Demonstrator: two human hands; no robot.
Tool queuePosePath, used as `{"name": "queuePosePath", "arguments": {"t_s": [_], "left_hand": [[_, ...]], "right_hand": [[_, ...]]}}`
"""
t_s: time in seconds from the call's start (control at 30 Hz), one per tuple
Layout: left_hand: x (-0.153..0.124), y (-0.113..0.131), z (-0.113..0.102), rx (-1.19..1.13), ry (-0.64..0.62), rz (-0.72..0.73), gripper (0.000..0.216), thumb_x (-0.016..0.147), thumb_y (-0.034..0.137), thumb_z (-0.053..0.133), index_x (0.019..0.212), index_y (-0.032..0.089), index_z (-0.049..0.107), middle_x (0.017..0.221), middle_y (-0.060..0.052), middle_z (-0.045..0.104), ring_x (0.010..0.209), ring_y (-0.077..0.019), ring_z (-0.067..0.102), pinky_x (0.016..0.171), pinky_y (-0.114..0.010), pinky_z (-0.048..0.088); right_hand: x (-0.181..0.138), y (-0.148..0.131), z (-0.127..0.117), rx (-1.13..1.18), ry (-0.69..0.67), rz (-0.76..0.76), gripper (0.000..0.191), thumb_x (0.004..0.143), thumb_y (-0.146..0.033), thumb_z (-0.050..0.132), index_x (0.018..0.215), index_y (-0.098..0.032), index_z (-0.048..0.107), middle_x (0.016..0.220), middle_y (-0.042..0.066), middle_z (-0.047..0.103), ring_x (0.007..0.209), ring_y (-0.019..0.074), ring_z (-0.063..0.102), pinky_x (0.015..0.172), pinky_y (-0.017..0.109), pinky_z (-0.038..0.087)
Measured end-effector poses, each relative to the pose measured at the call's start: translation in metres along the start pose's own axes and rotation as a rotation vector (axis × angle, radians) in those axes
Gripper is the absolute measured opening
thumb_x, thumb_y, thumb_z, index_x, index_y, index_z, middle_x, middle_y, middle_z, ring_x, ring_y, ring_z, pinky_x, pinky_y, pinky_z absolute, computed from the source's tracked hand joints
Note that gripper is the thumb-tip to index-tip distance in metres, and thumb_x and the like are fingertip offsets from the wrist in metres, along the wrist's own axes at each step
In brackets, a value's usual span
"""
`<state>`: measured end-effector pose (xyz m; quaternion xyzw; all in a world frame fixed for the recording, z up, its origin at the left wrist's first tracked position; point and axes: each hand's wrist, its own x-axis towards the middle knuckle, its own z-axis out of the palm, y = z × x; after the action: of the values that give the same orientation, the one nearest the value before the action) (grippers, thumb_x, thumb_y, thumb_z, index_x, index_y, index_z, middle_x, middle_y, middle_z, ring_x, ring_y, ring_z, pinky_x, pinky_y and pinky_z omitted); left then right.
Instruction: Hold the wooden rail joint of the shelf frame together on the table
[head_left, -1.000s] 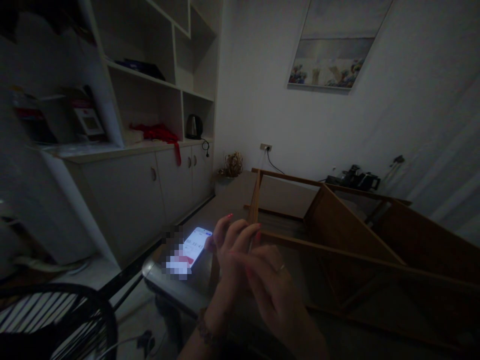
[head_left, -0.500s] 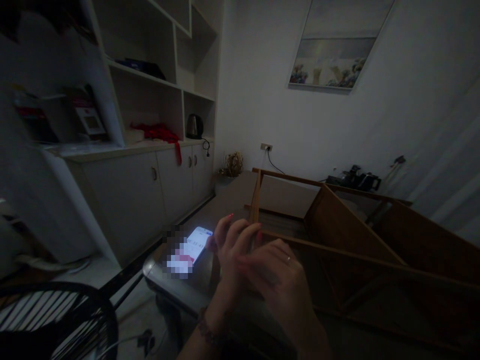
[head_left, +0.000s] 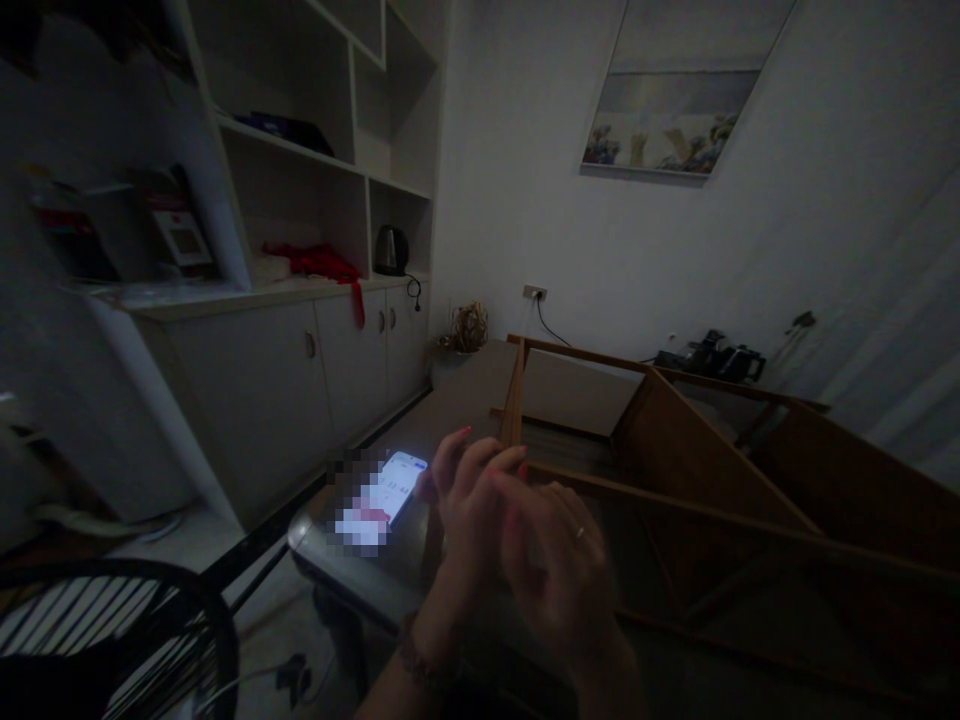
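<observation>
Left hand (head_left: 465, 495) and right hand (head_left: 559, 565) overlap beside lit phone (head_left: 391, 488), fingers loosely open, empty.

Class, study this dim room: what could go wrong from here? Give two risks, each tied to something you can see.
1. The lit phone lies near the table corner, close by the left hand; a knock might send it off.
2. The room is dark, and the frame has an upright just beyond that hand, which could easily be bumped.
</observation>
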<state>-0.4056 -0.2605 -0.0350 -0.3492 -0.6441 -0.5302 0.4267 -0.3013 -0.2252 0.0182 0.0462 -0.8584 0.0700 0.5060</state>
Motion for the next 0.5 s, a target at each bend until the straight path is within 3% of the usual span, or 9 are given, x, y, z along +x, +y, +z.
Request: {"name": "queuePosePath", "arguments": {"t_s": [0.27, 0.5], "left_hand": [[0.006, 0.004, -0.002, 0.041, 0.018, 0.036, 0.013, 0.096, 0.025, 0.058, 0.100, 0.028, 0.070, 0.092, 0.000, 0.067, 0.119, -0.0227, 0.048, 0.098, -0.037, 0.034], [0.008, 0.006, -0.006, 0.045, -0.009, 0.019, 0.011, 0.093, 0.024, 0.063, 0.098, 0.029, 0.071, 0.093, 0.000, 0.068, 0.118, -0.0230, 0.049, 0.098, -0.038, 0.035]], "right_hand": [[-0.018, 0.002, -0.003, 0.238, -0.051, 0.154, 0.026, 0.103, -0.015, 0.045, 0.125, -0.022, 0.057, 0.100, 0.002, 0.068, 0.092, 0.0130, 0.064, 0.079, 0.024, 0.052], [-0.017, 0.005, -0.013, 0.253, -0.259, 0.174, 0.030, 0.105, -0.018, 0.042, 0.128, -0.027, 0.058, 0.106, 0.002, 0.064, 0.100, 0.0176, 0.056, 0.088, 0.032, 0.047]]}}
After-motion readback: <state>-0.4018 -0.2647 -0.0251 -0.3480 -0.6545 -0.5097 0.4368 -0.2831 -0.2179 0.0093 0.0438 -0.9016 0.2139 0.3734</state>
